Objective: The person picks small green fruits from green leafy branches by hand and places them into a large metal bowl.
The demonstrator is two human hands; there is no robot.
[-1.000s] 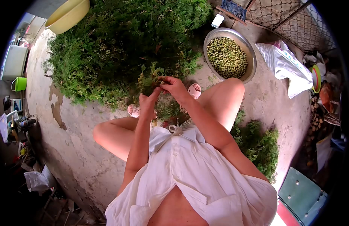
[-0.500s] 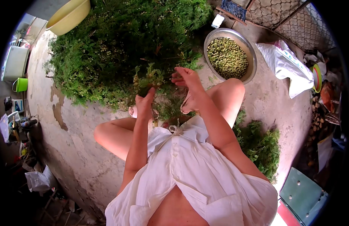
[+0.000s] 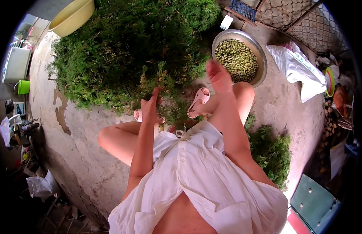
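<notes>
My left hand [image 3: 150, 108] is closed round a leafy evergreen sprig [image 3: 162, 76], which points away from me in front of a big heap of cut evergreen branches [image 3: 87, 66]. Small pale green cones or berries dot the heap. Beside the near left rim of a metal basin [image 3: 261, 58] is my right hand [image 3: 220, 79], blurred, its fingers curled in. Whatever it may hold is hidden. Inside the basin lie many round greenish cones [image 3: 236, 60].
A yellow tub [image 3: 73, 17] stands behind the heap at the far left. More evergreen sprigs [image 3: 271, 156] lie by my right leg. White sack [image 3: 298, 70] and wire mesh [image 3: 294, 19] are to the right; a green bucket [image 3: 21, 87] is at left. My sandalled foot [image 3: 198, 102] sits between heap and basin.
My right hand has moved right, from beside the sprig to the basin's edge, and its fingers have curled in. My left hand stays nearly in place with the sprig.
</notes>
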